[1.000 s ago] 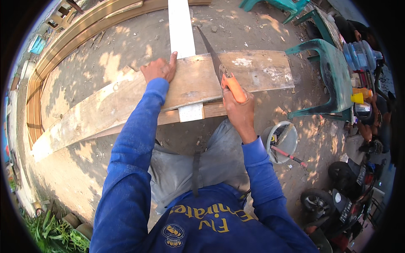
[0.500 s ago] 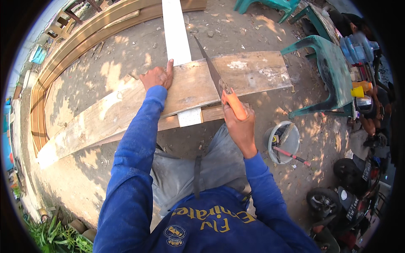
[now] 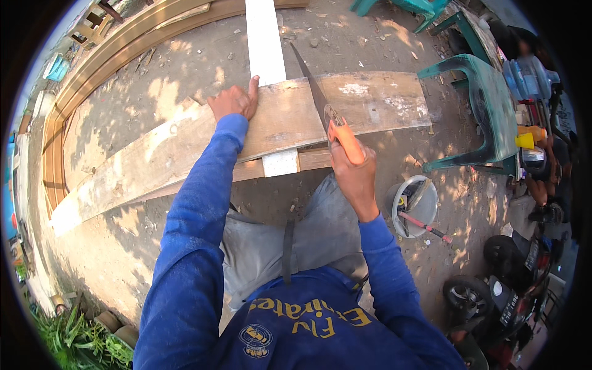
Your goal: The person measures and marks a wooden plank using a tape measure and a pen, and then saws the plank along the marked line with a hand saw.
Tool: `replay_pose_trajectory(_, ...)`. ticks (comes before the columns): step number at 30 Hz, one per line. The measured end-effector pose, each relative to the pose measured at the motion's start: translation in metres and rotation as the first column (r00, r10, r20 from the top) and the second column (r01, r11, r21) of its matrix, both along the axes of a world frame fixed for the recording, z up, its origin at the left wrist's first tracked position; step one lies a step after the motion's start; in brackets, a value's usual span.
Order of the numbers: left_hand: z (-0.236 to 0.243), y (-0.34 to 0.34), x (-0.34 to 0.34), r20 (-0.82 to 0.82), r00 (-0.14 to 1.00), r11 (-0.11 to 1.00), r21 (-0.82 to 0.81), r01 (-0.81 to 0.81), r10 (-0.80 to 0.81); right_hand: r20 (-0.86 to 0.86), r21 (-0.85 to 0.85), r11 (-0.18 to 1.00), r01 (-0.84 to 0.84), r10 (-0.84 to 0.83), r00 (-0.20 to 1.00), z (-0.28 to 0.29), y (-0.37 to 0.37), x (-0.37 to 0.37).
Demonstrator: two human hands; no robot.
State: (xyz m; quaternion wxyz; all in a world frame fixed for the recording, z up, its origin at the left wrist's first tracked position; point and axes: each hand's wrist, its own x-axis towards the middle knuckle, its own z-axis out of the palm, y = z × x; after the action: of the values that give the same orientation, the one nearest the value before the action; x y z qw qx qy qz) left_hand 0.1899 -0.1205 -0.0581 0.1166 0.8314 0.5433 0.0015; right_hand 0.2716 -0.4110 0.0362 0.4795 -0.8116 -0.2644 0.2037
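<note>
My right hand [image 3: 356,176] is wrapped round the orange handle of a handsaw [image 3: 318,94]. The saw's dark blade slants up and away across a long, worn wooden board [image 3: 283,114]. My left hand [image 3: 233,102] bears down on the board near its far edge, left of the saw, thumb pointing away and the other fingers partly hidden. Under the board, a white plank [image 3: 265,46] runs away from me, its near end showing below the board's near edge. Another length of timber [image 3: 250,171] lies beneath as well.
Right of my legs stands a pale bucket [image 3: 394,206] holding tools, a red-handled one poking out. A green plastic stool [image 3: 493,111] is near the board's right end. Parked motorbikes [image 3: 468,296] are at lower right. Long brown frame pieces [image 3: 58,132] curve along the left.
The saw and both hands keep nearly the same place on the board. The whole view has shifted slightly, with the board appearing a little higher and further right.
</note>
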Motion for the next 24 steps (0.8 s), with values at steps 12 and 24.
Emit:
replay_pose_trajectory(12, 0.015, -0.004, 0.013, 0.016, 0.999, 0.994, -0.102, 0.037, -0.036, 0.079, 0.025, 1.000, -0.019, 0.017, 0.997, -0.011, -0.001, 0.015)
replay_pose_trajectory(24, 0.019, -0.002, 0.000, 0.016, 1.000, 0.995, -0.091, 0.028, -0.027, -0.032, -0.055, 0.997, 0.047, -0.049, 0.998, 0.032, -0.106, -0.062)
